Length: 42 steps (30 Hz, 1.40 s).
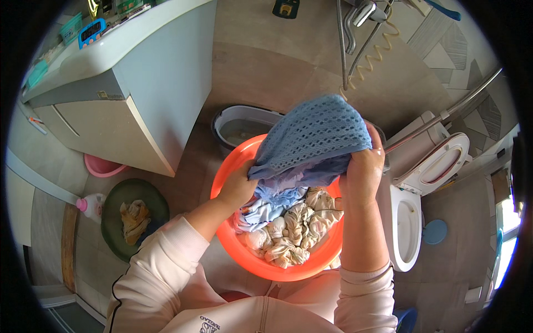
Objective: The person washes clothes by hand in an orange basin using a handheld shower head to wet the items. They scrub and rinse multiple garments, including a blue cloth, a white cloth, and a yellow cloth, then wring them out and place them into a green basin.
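A blue knitted garment [314, 129] with an openwork pattern is held up and spread between both hands, over an orange plastic basin [279, 272]. My left hand [239, 185] grips its left edge, while my right hand [366, 170] grips the right edge and looks wet. Purplish thin fabric hangs below the knit, between the hands. In the basin lie crumpled cream patterned cloth [297, 224] and light blue and white cloth [270, 212], which look wet.
Behind the basin stands a grey tub [245, 118] with liquid. A toilet [406, 233] is at right, a cabinet [166, 87] at left. Left on the floor are a green basin [112, 233] holding a yellowish cloth [134, 220], a pink-capped bottle [92, 206] and a pink basin [102, 166].
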Available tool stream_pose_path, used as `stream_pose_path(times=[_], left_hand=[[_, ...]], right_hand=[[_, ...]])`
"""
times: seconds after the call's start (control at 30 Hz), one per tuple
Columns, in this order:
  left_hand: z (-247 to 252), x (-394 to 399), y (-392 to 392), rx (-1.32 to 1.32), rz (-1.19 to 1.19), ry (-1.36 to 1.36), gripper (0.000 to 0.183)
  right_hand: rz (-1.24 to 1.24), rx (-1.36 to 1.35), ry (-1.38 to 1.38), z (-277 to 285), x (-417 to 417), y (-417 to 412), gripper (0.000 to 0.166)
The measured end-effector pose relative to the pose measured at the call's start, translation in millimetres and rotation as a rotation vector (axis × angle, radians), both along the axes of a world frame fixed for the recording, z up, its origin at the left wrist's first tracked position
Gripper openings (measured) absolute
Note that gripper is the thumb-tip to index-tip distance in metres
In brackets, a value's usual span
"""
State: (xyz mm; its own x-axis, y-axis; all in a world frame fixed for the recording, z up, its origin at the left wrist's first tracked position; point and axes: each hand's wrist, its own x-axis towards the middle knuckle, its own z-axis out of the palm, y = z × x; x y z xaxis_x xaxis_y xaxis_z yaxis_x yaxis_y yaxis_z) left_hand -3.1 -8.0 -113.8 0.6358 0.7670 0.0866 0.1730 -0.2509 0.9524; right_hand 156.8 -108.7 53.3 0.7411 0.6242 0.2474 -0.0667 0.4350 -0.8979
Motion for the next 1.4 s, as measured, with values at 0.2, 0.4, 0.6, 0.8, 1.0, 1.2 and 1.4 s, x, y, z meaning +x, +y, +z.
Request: stream_pose_path(times=[0.2, 0.4, 0.6, 0.8, 1.0, 1.2, 1.4], left_hand=[[-30, 4, 18, -0.158, 0.261, -0.015, 0.035], [10, 12, 6, -0.406, 0.167, -0.251, 0.038], [11, 23, -40, -0.161, -0.269, -0.212, 0.052], [-11, 12, -108, 0.039, -0.79, 0.175, 0.062], [-36, 12, -81, 0.077, -0.902, 0.123, 0.04], [-16, 4, -32, 0.497, -0.112, 0.347, 0.028], [-21, 8, -21, 0.09, -0.23, 0.197, 0.037]], right_hand=[[-0.24, -0.466, -0.059, -96, 52, -22, 0.024], [-0.237, -1.206, -1.141, -167, 62, -74, 0.037], [0.055, -0.697, -0.417, -128, 28, -37, 0.021], [0.45, -1.092, -0.918, -131, 10, -14, 0.035], [0.479, -1.256, -1.26, -171, -5, -18, 0.036], [0.291, -0.832, -0.188, -133, 39, -24, 0.033], [0.353, -0.372, 0.283, -48, 38, -46, 0.037]])
